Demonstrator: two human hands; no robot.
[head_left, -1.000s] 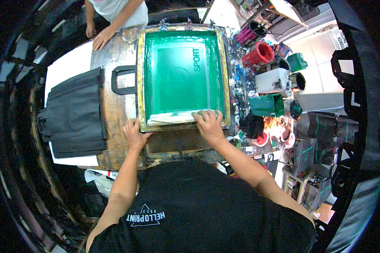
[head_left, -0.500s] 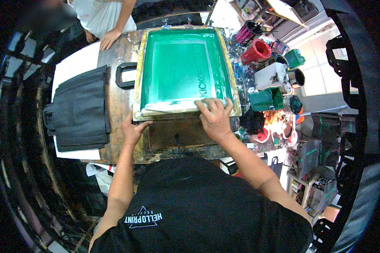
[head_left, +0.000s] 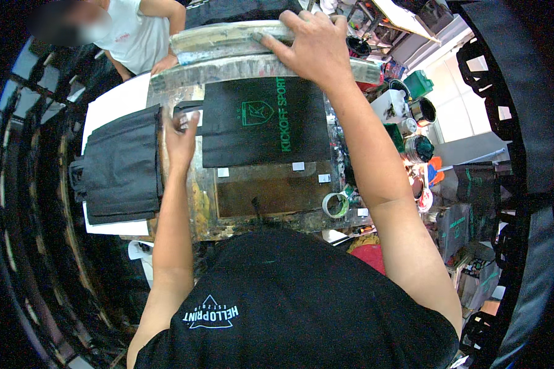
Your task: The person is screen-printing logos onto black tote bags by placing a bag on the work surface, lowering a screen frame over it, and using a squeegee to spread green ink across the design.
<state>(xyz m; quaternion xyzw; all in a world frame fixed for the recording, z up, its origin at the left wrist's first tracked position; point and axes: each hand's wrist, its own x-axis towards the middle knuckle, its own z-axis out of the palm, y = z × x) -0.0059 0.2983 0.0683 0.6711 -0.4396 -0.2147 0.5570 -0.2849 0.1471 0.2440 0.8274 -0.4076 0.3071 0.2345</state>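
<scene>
My right hand point(head_left: 317, 49) is closed over the near edge of a raised screen printing frame point(head_left: 258, 72), its thumb on the pale squeegee point(head_left: 221, 42) lying along that edge. Under the frame a black fabric bag point(head_left: 234, 132) lies flat on the table, bearing a green printed crest and lettering. At the bag's left side, by its black handle point(head_left: 188, 106), my left hand point(head_left: 181, 138) has thumb and fingers apart. It is also next to the stack of black bags point(head_left: 123, 166). The screen's inked face is hidden from here.
A brown board point(head_left: 271, 194) with small white tabs sits on the worn table. A tape roll point(head_left: 335, 205) lies at its right corner. Ink pots, including a dark green one point(head_left: 420, 148), crowd the right. Another person point(head_left: 135, 40) stands at the far left.
My right hand has lifted the screen frame's near edge up and away, uncovering the printed bag. My left hand has left the frame and moved up to the bag's handle side.
</scene>
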